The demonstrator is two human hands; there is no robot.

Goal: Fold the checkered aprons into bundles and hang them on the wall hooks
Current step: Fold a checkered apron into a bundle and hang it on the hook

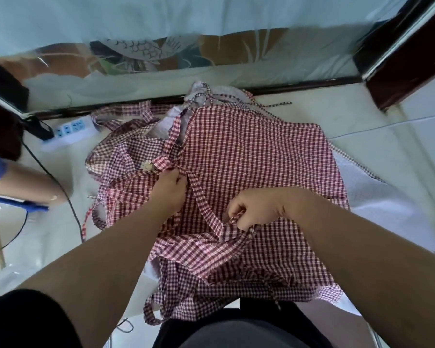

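**Strap (pixel 204 199) Gripped Two-Handed**

Left hand (pixel 170 189) curled, pinching strap's far end at top apron's (pixel 249 151) 9 o'clock edge. Right hand (pixel 254 209) clenched on its near end, around 6 o'clock. Top apron spread over rumpled heap (pixel 126 156) on white surface (pixel 362 126). Power strip (pixel 68 131) at 10 o'clock from heap. Someone's arm (pixel 23 182) at 9 o'clock.

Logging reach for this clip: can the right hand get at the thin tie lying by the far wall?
Probably yes. Only the flat red checkered apron lies between the right hand and the thin tie, but it must first release the strap it grips.
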